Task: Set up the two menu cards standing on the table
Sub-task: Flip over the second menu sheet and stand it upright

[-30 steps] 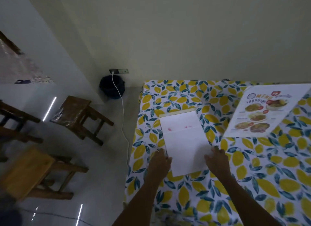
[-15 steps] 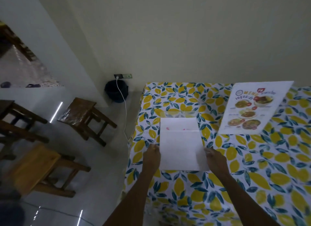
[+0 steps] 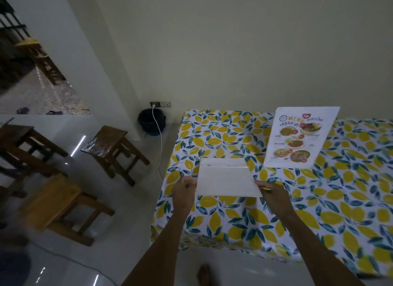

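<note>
So one printed menu card (image 3: pixel 297 137) is already standing, up near the table's (image 3: pixel 350 200) far edge by the wall, food pictures facing this way. The second menu card (image 3: pixel 226 179) is the one in hand right now: it sits close to the table's left edge, about midway between the near and far edges, blank white back showing. The left hand (image 3: pixel 184 191) has its fingers closed on the card's left edge and the right hand (image 3: pixel 273 193) is pinching the near right corner, so both hands have a firm hold of it. Looks like the near end is lifted off the lemon tablecloth (image 3: pixel 234 222) while the far end stays down on a folded strip, though I can't tell for sure whether that strip is a foot or just a crease. My read is we're halfway, mid tip-up on card two. Next it needs swinging up to vertical and the base spread so it balances; let go too early and a thin card like this will probably flop flat again.
</note>
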Demonstrator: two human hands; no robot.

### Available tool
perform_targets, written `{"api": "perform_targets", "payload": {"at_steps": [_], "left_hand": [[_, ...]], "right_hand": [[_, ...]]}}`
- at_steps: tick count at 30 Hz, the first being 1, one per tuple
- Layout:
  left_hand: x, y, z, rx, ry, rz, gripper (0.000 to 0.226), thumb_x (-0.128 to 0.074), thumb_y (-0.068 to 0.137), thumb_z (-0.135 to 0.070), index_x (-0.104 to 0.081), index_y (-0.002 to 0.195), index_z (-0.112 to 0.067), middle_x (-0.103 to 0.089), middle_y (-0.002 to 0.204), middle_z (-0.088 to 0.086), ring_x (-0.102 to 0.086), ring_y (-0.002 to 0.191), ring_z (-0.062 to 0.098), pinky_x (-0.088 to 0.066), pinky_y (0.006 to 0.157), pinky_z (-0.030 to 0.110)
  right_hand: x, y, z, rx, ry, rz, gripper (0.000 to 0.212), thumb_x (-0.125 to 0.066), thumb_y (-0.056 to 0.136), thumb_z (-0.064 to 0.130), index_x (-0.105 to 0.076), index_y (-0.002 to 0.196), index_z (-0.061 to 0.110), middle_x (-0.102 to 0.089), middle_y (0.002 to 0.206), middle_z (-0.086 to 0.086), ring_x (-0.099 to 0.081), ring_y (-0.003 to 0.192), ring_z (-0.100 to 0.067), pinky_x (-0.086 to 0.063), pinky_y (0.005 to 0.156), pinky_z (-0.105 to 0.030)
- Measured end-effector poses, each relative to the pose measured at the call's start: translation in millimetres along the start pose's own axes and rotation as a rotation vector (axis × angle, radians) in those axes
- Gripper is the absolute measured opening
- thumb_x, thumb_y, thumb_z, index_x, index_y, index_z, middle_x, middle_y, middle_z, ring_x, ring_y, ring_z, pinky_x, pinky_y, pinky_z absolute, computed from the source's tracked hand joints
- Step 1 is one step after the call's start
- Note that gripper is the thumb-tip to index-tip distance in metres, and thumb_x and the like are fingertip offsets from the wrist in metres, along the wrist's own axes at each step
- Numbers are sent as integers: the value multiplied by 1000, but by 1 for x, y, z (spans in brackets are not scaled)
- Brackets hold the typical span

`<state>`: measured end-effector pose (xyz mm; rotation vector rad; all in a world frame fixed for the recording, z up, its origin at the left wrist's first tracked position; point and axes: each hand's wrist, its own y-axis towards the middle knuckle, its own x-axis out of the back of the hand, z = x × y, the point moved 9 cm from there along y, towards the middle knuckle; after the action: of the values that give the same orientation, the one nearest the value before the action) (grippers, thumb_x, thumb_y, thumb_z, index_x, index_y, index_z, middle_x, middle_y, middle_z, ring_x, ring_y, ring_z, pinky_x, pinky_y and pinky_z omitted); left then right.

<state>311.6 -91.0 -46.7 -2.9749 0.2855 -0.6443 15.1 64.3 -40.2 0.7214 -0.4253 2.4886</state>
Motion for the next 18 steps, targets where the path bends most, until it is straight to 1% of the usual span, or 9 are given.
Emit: {"api": "perform_targets", "payload": {"at_steps": [2, 3, 5, 7, 10, 13, 15, 16, 18], "left_hand": [[2, 0, -19, 66, -36, 33, 17, -61, 90, -17, -72, 92, -30, -72, 96, 0, -67, 88, 17, -57, 82, 36], [4, 4, -22, 108, -33, 27, 17, -60, 92, -13, -73, 100, -22, -72, 100, -1, -64, 88, 12, -54, 79, 27], [6, 18, -28, 123, -32, 10, 19, -61, 92, -12, -74, 105, -16, -74, 101, -2, -65, 88, 10, -51, 77, 20], [8, 35, -36, 83, -66, 2, 17, -64, 90, -13, -75, 101, -18, -76, 99, -2, -70, 92, 14, -57, 84, 29], [4, 69, -53, -30, -57, 62, 14, -72, 87, -9, -77, 99, -12, -77, 96, 5, -73, 93, 18, -60, 87, 43], [-2, 106, -70, -61, -55, 144, 17, -77, 84, -18, -78, 101, -17, -78, 93, 6, -74, 89, 17, -60, 86, 40], [-14, 132, -78, -84, -35, 224, 9, -77, 81, -34, -78, 82, -25, -75, 78, 7, -72, 79, 24, -60, 81, 44], [-19, 143, -86, -127, 17, 246, 16, -75, 81, -39, -73, 72, -26, -69, 69, 7, -69, 72, 25, -58, 76, 43], [-30, 160, -95, -187, 103, 266, 21, -71, 88, -39, -71, 72, -26, -64, 64, 6, -65, 66, 22, -53, 70, 40]], "right_hand": [[4, 8, 7, 32, -53, -6, 27, -60, 91, 8, -73, 114, 14, -71, 117, -10, -69, 95, -26, -48, 74, -23], [6, 13, 11, 46, -83, -12, 27, -59, 91, 7, -73, 113, 15, -71, 117, -10, -69, 93, -26, -51, 74, -25], [11, 26, 20, 67, -111, -23, 29, -58, 91, 4, -73, 112, 17, -70, 118, -12, -70, 93, -28, -57, 78, -38], [16, 41, 30, 82, -136, -34, 29, -60, 89, 2, -74, 111, 16, -70, 118, -13, -70, 92, -29, -57, 78, -41], [24, 65, 48, 108, -123, -48, 21, -65, 90, 13, -74, 109, 16, -73, 108, -10, -69, 86, -25, -51, 74, -31], [34, 92, 68, 164, -112, -81, 27, -62, 91, 37, -74, 105, 17, -72, 90, -6, -67, 80, -20, -51, 71, -30], [39, 114, 77, 132, -131, -101, 29, -59, 92, 40, -71, 97, 14, -70, 88, -7, -66, 82, -21, -52, 74, -38], [40, 123, 83, 121, -128, -99, 29, -57, 93, 40, -67, 91, 14, -70, 86, -8, -67, 81, -22, -51, 74, -41], [33, 138, 92, 128, -155, -80, 39, -47, 95, 45, -58, 85, 10, -67, 82, -13, -66, 76, -26, -48, 70, -41]]}}
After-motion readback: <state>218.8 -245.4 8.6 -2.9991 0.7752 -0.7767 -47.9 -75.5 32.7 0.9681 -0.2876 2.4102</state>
